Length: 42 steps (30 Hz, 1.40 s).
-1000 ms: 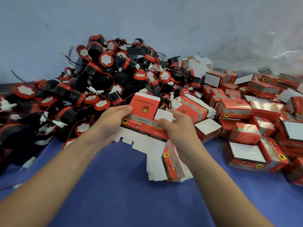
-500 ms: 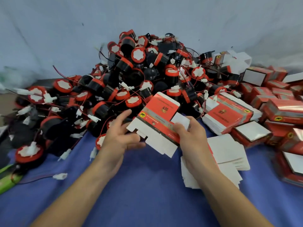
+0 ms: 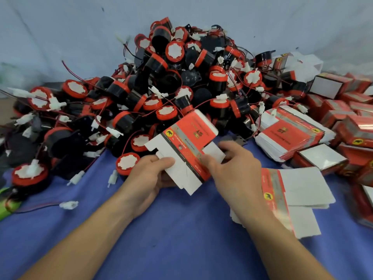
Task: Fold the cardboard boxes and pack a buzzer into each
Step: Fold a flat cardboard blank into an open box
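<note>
Packing line, seen from the worker's head: a person's left hand [image 3: 148, 176] and right hand [image 3: 238, 168] hold an unfolded red-and-white cardboard box [image 3: 189, 138] just above the blue cloth-covered worktop [image 3: 161, 239]. The box is flat and tilted, its red printed panel facing up and its white flaps pointing down and to the left. The left hand grips the lower white flap, thumb on top and fingers curled beneath. The right hand pinches the box's right edge, fingers bent over the card; motion blur hides the exact finger placement.

Directly behind the box rises a large heap of round black buzzers with red caps [image 3: 181, 83], tangled with red and black wires and small white plastic plugs, banked against a pale blue-grey backdrop [image 3: 80, 27]. One loose white plug on a red wire [image 3: 68, 205] lies on the cloth to the left, near a green object [image 3: 5, 209] at the frame's edge.

To the right of the heap sits a neat stack of flat red-and-white box blanks [image 3: 290, 134]. More flat blanks [image 3: 302, 186] lie fanned out beside the right forearm. Beyond them, along the right edge, folded red boxes [image 3: 357, 134] are piled together, some showing white faces.
</note>
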Available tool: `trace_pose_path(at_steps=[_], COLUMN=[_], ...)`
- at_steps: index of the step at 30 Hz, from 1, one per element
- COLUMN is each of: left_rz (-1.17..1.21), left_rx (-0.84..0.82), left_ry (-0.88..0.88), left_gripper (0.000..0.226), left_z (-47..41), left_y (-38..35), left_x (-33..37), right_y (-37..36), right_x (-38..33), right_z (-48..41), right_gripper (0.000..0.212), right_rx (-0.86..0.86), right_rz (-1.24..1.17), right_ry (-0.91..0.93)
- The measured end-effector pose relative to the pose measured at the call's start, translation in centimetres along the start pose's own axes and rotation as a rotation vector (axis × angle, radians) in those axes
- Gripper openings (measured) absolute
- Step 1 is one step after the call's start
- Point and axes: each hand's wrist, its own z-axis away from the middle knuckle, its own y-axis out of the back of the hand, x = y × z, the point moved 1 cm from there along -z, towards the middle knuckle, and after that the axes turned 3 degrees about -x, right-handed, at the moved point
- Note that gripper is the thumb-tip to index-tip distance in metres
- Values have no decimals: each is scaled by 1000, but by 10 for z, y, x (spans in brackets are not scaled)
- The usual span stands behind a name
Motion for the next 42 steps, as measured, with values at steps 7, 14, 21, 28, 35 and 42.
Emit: trace_pose_path(at_steps=[7,14,21,28,35,42], left_rz=[-136,62,-246,-617,-621,-519], left_rx=[55,-17,-16,187,294,432], left_ry=[-41,-63,-181,-379,-393,-646], left_gripper=[30,63,33,44,29,43], left_z=[2,5,3,8,13,21], left_y=[-7,-2,-1,-4,-15,-16], left_x=[-3,4,6,8,12,12], right_y=[-12,-11,-9,-12,-1,1], right_x=[-24,-23,-26,-30,-36,-38], right_z=[29,26,25,28,29,29], right_gripper=[37,72,61,43,9,38], right_rx=[-214,-320,-342,-270,244,235], right_rz=[133,60,42,127,165,139], right_ry=[454,402,308,394,590,664])
